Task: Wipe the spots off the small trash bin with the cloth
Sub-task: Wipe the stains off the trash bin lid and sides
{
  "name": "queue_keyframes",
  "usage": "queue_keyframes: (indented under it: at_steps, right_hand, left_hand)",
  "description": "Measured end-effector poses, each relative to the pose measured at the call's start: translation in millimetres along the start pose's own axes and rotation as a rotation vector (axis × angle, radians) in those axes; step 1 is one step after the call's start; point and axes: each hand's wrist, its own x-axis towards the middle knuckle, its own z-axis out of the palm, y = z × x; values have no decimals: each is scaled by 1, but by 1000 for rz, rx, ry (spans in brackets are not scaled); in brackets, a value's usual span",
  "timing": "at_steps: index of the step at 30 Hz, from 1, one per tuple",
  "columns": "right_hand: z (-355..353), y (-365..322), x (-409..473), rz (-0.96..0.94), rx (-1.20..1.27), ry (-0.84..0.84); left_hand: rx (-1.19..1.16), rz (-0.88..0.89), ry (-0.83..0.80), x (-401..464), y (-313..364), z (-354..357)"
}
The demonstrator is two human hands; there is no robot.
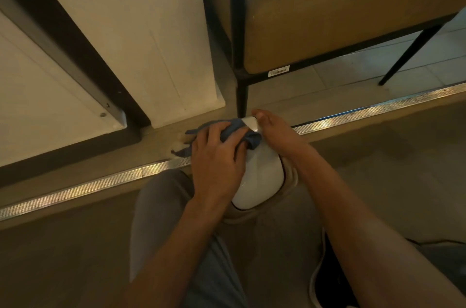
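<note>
- The bin [262,171], small, white and glossy, lies tipped on its side on the floor [378,169], in front of the person's knees and just on the near side of a metal strip [353,115] that runs across the floor.
- The bin's far end reaches up between the two hands; its rounded near end faces the camera and rests against a pale shoe [290,181].
- The left hand [216,154] lies on the bin's upper left side, its fingers curled over a blue cloth [237,131] and pressing it onto the white surface.
- The cloth is bunched under those fingers; one fold sticks out to the right on the bin, and a loose corner hangs out to the left, down by the floor.
- The right hand [271,128] holds the bin's far right edge, thumb on top near the rim and palm along the side; the fingers go round behind, out of sight.
- Spots on the bin cannot be made out from this view.
- Both forearms are bare, and grey trousers [161,207] cover the left leg below them.
- A second, dark shoe [330,280] shows at the lower right.
- Beyond the strip stands a tan seat [340,12] on thin black legs, one leg [242,98] just behind the right hand.
- To the left is a white panel [141,30] with a dark frame.
</note>
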Motion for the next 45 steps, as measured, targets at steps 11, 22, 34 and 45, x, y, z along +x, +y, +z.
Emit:
queue_keyframes:
  at_steps: [11, 22, 34, 45]
  right_hand:
    - [-12, -6, -3, 26, 53, -90]
    - [2, 7, 0, -60, 98, 17]
    - [21, 17, -9, -75, 98, 233]
    - [27, 14, -15, -70, -2, 350]
  left_hand:
    - [203, 308, 29, -10, -6, -6]
    - [100, 271, -35, -21, -13, -6]
    - [-160, -167, -480, 80, -9, -2]
    - [-159, -247, -581, 103, -15, 0]
